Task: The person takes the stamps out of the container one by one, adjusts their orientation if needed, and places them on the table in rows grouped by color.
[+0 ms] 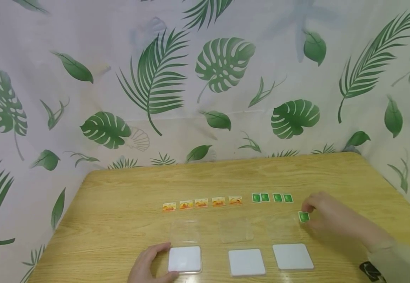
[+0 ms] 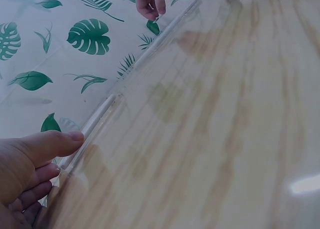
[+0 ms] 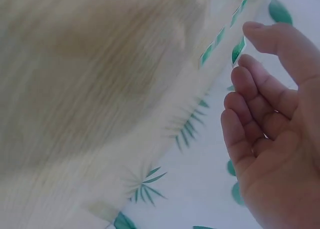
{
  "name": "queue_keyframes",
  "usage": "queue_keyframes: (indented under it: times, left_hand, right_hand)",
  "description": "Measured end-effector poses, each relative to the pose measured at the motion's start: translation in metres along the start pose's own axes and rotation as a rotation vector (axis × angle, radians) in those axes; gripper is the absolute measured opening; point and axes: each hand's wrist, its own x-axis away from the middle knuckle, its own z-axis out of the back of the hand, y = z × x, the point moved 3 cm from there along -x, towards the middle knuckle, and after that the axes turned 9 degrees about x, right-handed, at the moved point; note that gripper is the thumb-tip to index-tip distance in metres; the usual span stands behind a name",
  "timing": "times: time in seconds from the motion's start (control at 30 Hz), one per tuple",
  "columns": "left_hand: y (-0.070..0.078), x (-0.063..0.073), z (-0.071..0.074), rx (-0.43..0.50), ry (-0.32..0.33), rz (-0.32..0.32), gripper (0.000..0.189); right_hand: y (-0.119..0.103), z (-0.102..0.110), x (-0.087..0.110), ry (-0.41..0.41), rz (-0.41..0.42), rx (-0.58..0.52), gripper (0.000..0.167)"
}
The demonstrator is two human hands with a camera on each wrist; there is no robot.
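Observation:
In the head view, my right hand (image 1: 327,216) pinches a small green card (image 1: 303,217) between thumb and fingers, above the table's right part. Its thumb and fingertips also meet at the green card (image 3: 238,50) in the right wrist view. My left hand (image 1: 152,263) rests at the left side of a white card in a clear case (image 1: 185,259), index finger by the far corner, thumb by the near one. The left wrist view shows the thumb (image 2: 60,145) against the case's edge, other fingers loosely bent. Several green cards (image 1: 264,197) lie beyond the right hand.
Several orange-and-yellow cards (image 1: 201,203) form a row left of the green ones. Clear flat pieces (image 1: 236,230) lie between the rows and two more white cards (image 1: 246,262) (image 1: 292,256). A leaf-patterned curtain (image 1: 205,98) hangs behind the wooden table (image 1: 102,220).

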Motion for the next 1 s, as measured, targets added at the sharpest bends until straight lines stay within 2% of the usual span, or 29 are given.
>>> queue_keyframes:
  times: [0.33, 0.57, 0.8, 1.0]
  left_hand:
    - [0.0, 0.0, 0.001, 0.018, -0.03, 0.007, 0.062]
    - [0.001, -0.002, 0.002, 0.014, -0.021, 0.002, 0.061]
    - [0.0, -0.001, 0.001, 0.013, -0.026, 0.001, 0.061]
    - [0.0, -0.002, 0.002, -0.018, 0.007, -0.025, 0.06]
  right_hand:
    - [0.036, -0.01, -0.027, -0.055, -0.075, -0.067, 0.021]
    - [0.048, -0.015, -0.04, -0.117, -0.135, -0.083, 0.02]
    - [0.051, -0.017, -0.046, -0.11, -0.097, -0.063, 0.022]
    - [0.051, -0.017, -0.049, -0.116, -0.088, -0.062, 0.022]
